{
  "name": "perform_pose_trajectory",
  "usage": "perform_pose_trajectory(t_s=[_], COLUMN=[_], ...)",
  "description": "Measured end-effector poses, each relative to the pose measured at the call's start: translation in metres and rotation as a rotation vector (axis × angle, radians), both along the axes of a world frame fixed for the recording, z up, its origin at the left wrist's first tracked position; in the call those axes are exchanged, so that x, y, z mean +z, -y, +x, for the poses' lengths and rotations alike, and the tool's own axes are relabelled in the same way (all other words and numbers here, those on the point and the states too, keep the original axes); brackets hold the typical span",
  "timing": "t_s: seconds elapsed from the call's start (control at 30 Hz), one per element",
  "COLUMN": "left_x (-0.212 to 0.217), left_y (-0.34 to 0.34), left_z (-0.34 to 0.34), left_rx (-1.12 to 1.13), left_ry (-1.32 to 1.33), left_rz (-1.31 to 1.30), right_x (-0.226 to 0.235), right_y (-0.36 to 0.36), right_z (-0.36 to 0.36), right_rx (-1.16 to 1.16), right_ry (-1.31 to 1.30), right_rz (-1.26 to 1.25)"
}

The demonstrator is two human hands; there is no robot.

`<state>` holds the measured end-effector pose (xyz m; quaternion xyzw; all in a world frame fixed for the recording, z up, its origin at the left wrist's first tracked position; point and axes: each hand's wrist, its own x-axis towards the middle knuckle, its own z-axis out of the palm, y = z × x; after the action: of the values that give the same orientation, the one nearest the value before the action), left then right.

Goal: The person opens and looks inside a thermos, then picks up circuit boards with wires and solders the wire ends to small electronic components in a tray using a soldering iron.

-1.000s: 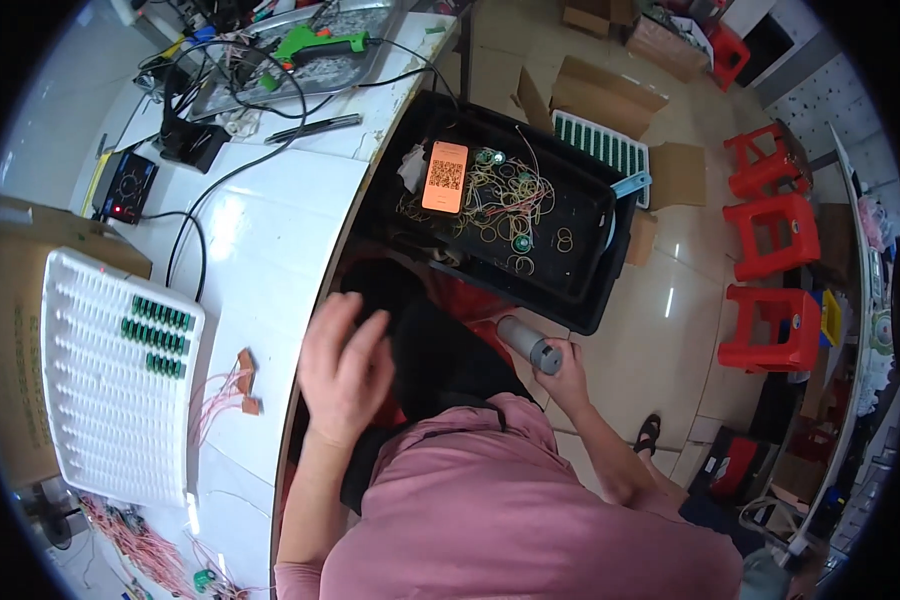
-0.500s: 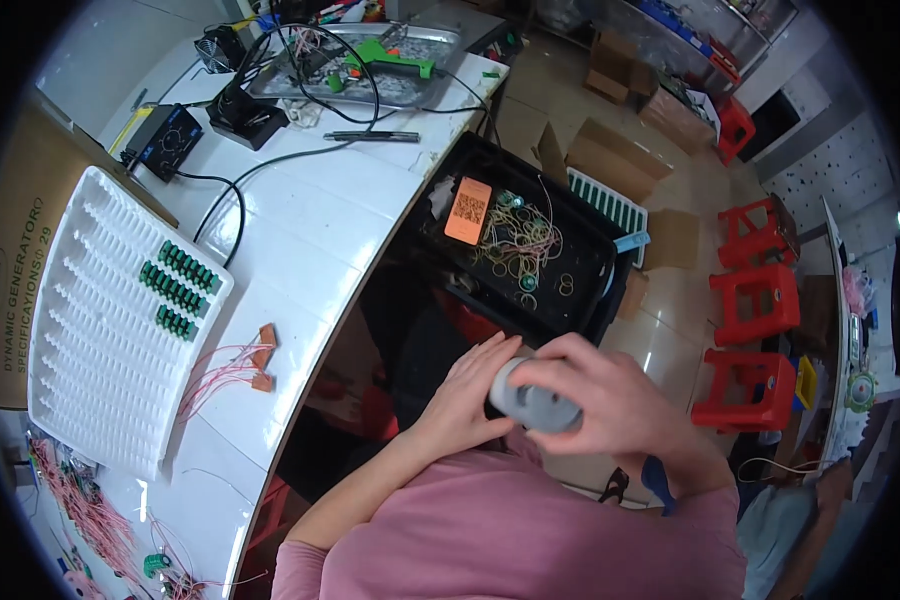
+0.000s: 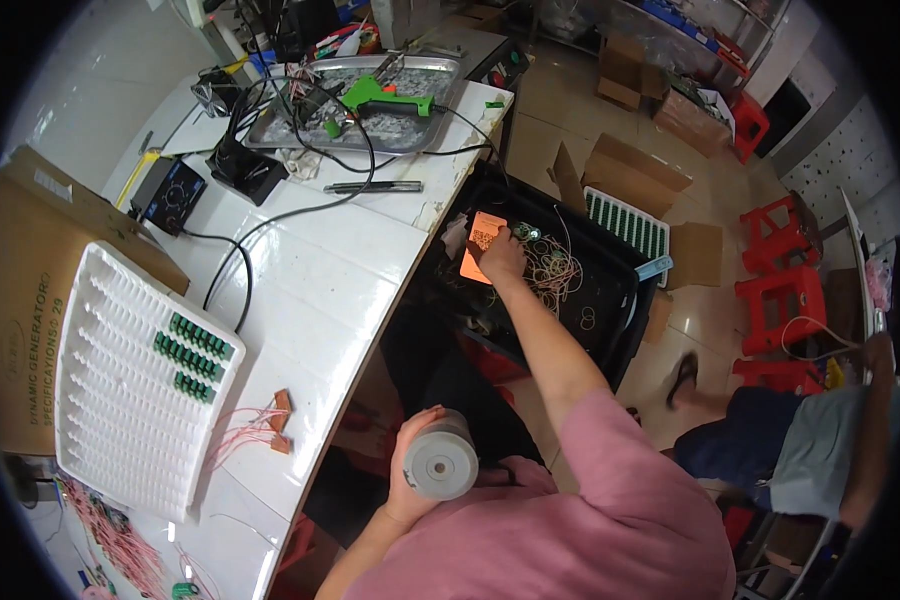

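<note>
A worker in a pink shirt (image 3: 570, 530) reaches into a black tub (image 3: 610, 300), right hand (image 3: 503, 258) over an orange phone (image 3: 487, 224) lying inside the tub, on the side nearer the white table (image 3: 310, 255). A tangle of thin loops (image 3: 552, 275) sits in the tub just beyond the phone, on the side away from the table. The right fingers are bent over the phone; whether they pinch it or merely press its face cannot be told. Between the tub and the worker's body, the left hand (image 3: 407, 470) holds a gray cup (image 3: 455, 465), fingers wrapped around its side and pressed close together.

A sound pick-up, in this judgement, would take the phone by its long edges, clear of the loops, with the cup held steady and away from the tub's rim.

The phone lies flat, patterned face up, its long axis running from the tub's near side toward its far side. The cup's long axis runs nearly along the line of sight: one round end faces up at the viewer, the other points downward and seemingly a little toward the tub.
</note>
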<state>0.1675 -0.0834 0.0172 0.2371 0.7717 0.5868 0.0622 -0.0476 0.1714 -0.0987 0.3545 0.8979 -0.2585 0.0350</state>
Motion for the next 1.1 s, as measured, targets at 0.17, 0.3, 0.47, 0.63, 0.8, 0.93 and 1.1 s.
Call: perform_pose_trajectory(t_s=[0.17,0.3,0.47,0.63,0.8,0.93,1.1], left_x=[0.001,-0.003,0.002,0.005,0.015,0.043,0.099], left_y=[-0.02,-0.029,-0.053,-0.058,-0.058,-0.057,-0.05], left_z=[-0.005,-0.002,-0.004,-0.005,0.004,0.028,0.046], left_rx=[-0.103,0.008,-0.061,-0.075,-0.052,0.043,0.096], left_ry=[-0.057,-0.087,-0.072,-0.091,-0.059,0.098,0.259], left_rz=[-0.043,-0.063,-0.041,0.0,-0.038,0.108,0.234], right_x=[-0.042,-0.033,-0.006,-0.001,0.028,0.102,0.262], right_y=[-0.022,0.004,-0.027,-0.032,-0.046,-0.042,-0.002], right_z=[-0.021,-0.025,-0.016,-0.018,0.0,0.066,0.183], right_rx=[-0.231,-0.106,-0.19,-0.172,-0.081,0.348,0.819], right_ry=[0.047,-0.04,-0.024,-0.009,0.03,-0.028,-0.344], right_rz=[0.259,0.18,0.143,0.109,0.083,-0.085,-0.616])
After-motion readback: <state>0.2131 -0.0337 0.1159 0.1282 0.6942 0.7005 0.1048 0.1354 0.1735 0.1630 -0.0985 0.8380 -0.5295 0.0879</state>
